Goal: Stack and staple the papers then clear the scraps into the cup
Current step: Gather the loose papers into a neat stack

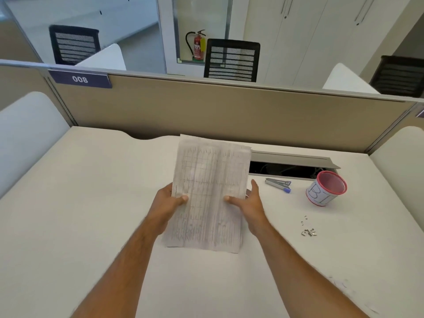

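Above the middle of the pale worktop (91,203), the papers (208,193) are held up as one bundle, tilted toward the camera, with their lower edge near or on the surface; which of the two cannot be told. The left hand (168,204) has its grip closed on the left edge, thumb pressed over the front sheet. The right hand (249,203) has its thumb on the front near the right edge, but its fingers are spread and partly loose, so its grip looks light. The print is blurred, and how many sheets there are cannot be told. The stapler (278,184) lies to the right of the bundle, apart from it, and the pink-rimmed mesh cup (325,188) stands farther right. The scraps (308,229), small metal bits that look like loose staples, lie scattered in front of the cup. The step in hand appears to be squaring the stack, with stapling not yet done. The main risk is that the loose right grip lets sheets fan or slide, so a staple would catch crooked edges. Reaching right for the stapler could also brush the scraps across the surface or knock the light cup over.
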Demonstrator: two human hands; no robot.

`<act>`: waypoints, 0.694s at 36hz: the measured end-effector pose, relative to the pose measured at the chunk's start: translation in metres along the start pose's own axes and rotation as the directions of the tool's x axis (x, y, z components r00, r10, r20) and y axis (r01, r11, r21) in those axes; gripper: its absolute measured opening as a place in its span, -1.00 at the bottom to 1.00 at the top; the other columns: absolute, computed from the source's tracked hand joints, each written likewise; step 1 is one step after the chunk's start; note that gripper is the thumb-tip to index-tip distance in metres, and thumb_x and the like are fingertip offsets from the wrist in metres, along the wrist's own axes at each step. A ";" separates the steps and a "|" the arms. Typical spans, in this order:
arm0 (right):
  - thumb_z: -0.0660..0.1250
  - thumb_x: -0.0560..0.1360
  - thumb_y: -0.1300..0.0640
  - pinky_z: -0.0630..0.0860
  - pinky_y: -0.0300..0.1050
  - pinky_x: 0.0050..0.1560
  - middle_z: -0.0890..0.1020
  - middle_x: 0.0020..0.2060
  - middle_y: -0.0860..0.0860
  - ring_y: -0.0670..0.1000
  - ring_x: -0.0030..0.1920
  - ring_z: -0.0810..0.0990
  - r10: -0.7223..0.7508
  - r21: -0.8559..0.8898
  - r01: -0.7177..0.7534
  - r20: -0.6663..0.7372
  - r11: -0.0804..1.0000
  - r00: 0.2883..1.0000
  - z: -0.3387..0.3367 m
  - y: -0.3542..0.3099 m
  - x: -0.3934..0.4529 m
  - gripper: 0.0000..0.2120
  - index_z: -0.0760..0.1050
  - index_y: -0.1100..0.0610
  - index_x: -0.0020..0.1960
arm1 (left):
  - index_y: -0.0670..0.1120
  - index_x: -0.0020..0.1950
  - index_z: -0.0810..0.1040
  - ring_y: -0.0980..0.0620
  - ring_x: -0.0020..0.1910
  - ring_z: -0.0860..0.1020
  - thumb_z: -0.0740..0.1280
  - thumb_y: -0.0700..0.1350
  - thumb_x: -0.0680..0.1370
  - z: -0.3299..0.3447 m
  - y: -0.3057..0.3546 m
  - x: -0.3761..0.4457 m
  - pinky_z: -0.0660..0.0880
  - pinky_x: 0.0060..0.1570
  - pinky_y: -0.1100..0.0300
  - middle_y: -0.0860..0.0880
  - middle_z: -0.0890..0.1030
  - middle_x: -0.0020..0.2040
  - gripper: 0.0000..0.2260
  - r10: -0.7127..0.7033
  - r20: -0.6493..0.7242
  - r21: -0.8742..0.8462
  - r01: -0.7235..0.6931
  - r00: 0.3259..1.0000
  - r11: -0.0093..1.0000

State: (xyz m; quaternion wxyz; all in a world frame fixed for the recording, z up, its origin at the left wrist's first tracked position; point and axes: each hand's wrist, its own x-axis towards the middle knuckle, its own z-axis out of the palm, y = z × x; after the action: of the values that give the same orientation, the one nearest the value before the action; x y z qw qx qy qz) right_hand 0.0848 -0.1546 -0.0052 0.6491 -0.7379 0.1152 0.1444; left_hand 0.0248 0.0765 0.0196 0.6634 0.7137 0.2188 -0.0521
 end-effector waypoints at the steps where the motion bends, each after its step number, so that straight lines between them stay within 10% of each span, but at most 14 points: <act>1: 0.63 0.33 0.13 0.54 0.17 0.25 0.57 0.27 -0.05 0.07 0.22 0.60 0.004 0.044 -0.005 0.020 0.999 1.000 -0.008 -0.002 -0.003 -0.07 0.18 -0.03 0.54 | 0.00 0.22 0.61 -0.12 0.02 0.71 0.36 -0.23 0.56 0.003 0.003 -0.005 0.65 0.01 -0.16 -0.02 0.73 0.06 -0.74 0.023 0.020 -0.016 -0.023 1.000 1.000; 7: 0.47 0.47 0.25 0.63 0.09 0.06 0.72 0.02 0.01 0.13 0.08 0.69 -0.109 0.097 0.109 -0.001 0.989 0.994 -0.036 -0.026 -0.023 -0.75 0.61 0.07 0.12 | 0.10 0.22 0.59 -0.12 0.10 0.66 0.30 -0.20 0.60 0.037 0.022 -0.024 0.61 0.09 -0.23 0.00 0.69 0.10 -0.73 0.123 0.039 -0.066 -0.120 0.992 0.991; 25: 0.51 0.40 0.23 0.63 0.13 0.06 0.72 0.00 0.04 0.15 0.09 0.66 -0.214 0.132 0.233 -0.147 0.963 0.966 -0.089 -0.035 -0.058 -0.72 0.65 0.07 0.10 | 0.01 0.31 0.51 -0.08 0.20 0.58 0.32 -0.23 0.61 0.098 0.031 -0.048 0.55 0.23 -0.21 0.01 0.63 0.18 -0.70 0.176 0.022 -0.072 -0.174 0.984 0.982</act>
State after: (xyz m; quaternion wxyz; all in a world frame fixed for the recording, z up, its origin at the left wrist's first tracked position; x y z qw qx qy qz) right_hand 0.0484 -0.2390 0.0582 0.7052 -0.7039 0.0838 0.0124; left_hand 0.0147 -0.0312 0.0545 0.6930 0.7057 0.1476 0.0042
